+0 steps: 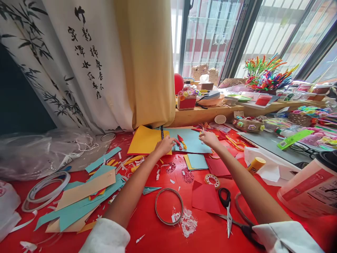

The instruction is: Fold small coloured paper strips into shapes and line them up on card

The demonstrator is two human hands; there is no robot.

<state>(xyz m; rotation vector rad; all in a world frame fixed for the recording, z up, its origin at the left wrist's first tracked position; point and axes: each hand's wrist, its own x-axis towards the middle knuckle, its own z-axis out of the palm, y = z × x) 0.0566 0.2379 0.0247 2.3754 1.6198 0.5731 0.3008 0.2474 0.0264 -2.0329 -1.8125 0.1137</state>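
My left hand point(165, 145) reaches over the yellow paper point(143, 140), its fingers closed at a small folded red paper piece point(178, 143). Just beside it lies another folded paper piece point(182, 141), red with a yellow end, on the light-blue sheet point(195, 146). My right hand point(210, 138) is over the right part of that sheet. Its thumb and forefinger are pinched together near some red bits at the back; what they hold, if anything, is too small to make out. A black strip with white lettering point(162, 132) lies between the yellow and blue sheets.
Paper strips point(86, 188) and tape rolls point(47, 188) lie at left. Nearer me are a tape ring point(169, 206), red squares point(205, 197), scissors point(228, 211) and scraps. A glue stick point(256, 165) and a large cup point(310, 186) stand at right; a crowded windowsill point(184, 114) is behind.
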